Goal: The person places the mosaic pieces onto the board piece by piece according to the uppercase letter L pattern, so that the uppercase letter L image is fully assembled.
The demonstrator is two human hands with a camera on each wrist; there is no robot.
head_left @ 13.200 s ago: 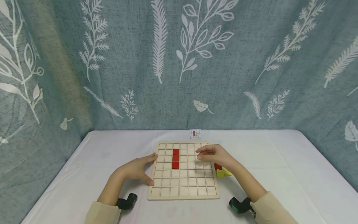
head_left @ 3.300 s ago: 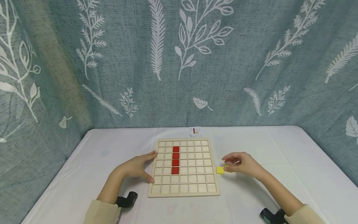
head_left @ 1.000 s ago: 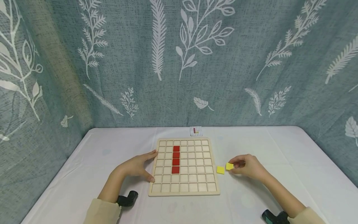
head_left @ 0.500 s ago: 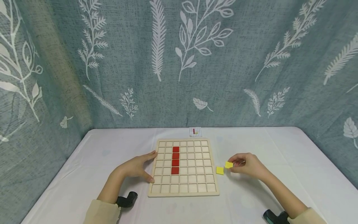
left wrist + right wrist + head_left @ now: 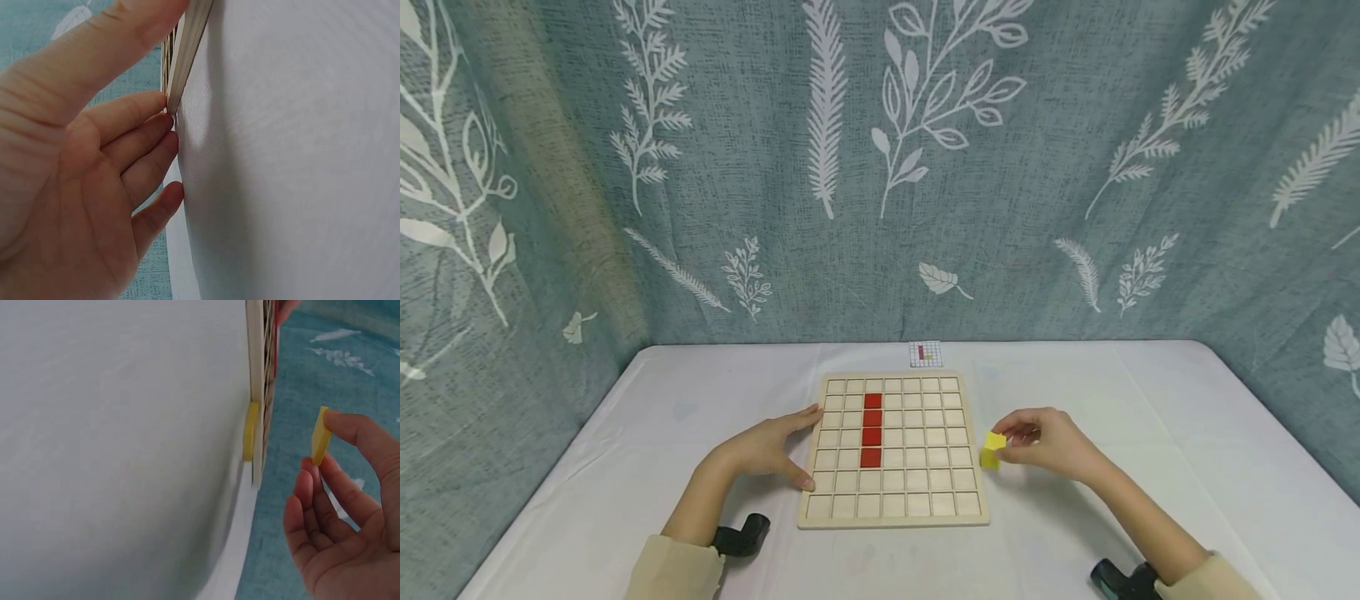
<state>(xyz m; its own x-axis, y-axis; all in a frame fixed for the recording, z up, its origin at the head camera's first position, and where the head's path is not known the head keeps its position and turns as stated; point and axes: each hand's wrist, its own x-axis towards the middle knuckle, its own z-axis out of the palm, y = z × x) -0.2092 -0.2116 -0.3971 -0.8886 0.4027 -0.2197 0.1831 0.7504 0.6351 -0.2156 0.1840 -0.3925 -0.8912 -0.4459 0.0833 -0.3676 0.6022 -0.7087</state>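
Observation:
My right hand pinches a square yellow tile between thumb and fingers. It is lifted off the table, just right of the board. A second yellow tile lies on the table against the board's right side; in the head view the held tile partly covers it. On the wooden grid board, several red tiles form a vertical column in the third column of cells. My left hand rests at the board's left edge, thumb and fingers spread and touching it.
Behind the board lies a small printed card with a grid, a red bar and a yellow patch. A white cloth covers the table. A patterned teal curtain hangs at the back and sides.
A fourth red tile has joined the column since the oldest frame. My right hand has picked up a yellow tile and moved it left, over the other one. The left hand stays put.

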